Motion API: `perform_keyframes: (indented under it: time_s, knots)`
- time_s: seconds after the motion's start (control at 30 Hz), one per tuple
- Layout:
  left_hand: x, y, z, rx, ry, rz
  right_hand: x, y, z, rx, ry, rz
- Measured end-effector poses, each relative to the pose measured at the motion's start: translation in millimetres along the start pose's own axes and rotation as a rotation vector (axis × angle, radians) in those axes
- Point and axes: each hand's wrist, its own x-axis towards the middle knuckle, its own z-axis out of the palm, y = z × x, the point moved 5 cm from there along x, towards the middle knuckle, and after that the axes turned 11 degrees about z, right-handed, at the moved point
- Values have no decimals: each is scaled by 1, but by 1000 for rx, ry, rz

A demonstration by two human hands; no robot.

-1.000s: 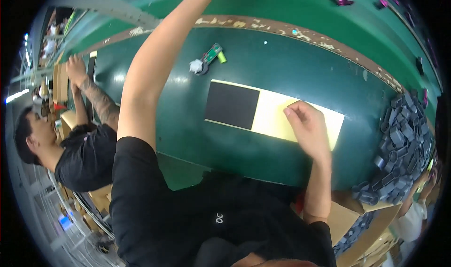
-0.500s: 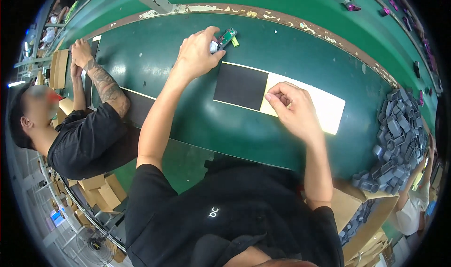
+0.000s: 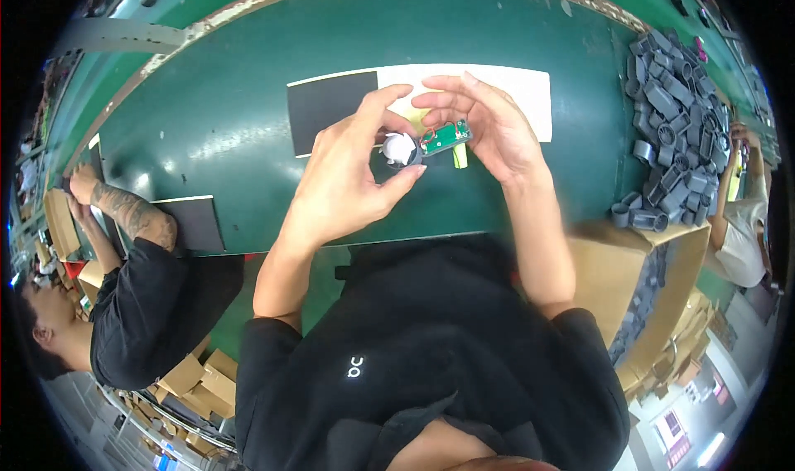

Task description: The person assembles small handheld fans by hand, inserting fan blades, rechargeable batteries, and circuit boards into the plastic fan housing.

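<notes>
My left hand (image 3: 344,177) is closed around the round end of a small fan assembly. Between its thumb and fingers shows the white fan part (image 3: 401,149), set in a dark grey round housing. A narrow green circuit board (image 3: 445,138) with thin red wires extends from it to the right. Below the board sticks out a yellow-green piece (image 3: 460,156). My right hand (image 3: 501,135) hovers just right of the board, fingers spread and curved, apparently gripping nothing. Behind both hands lies a flat sheet, black (image 3: 330,111) on the left and white (image 3: 526,98) on the right.
A heap of grey plastic housings (image 3: 675,131) covers the table's right end. Below it stands a cardboard box (image 3: 604,268) with more grey parts. At left a co-worker's tattooed arm (image 3: 137,212) reaches over the green table (image 3: 240,106), beside another black sheet (image 3: 190,222).
My left hand has brought the fan assembly off the far part of the table, nearer to me. My right hand has come up beside it and opened. The whole view has shifted.
</notes>
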Motion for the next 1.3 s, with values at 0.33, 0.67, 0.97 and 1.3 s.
perform_keyframes:
  time_s: [0.33,0.67,0.97,1.3]
  knots:
    - [-10,1,40,266,31,54,-43,-20,-36,-714,556,-316]
    - [-9,5,70,384,-15,164,-47,5,-40,-469,279,-192]
    - [2,-34,61,-154,228,34,-48,3,-39,-458,209,-298]
    - [39,-40,78,-468,106,-174,-77,-20,-24,-1104,504,-764]
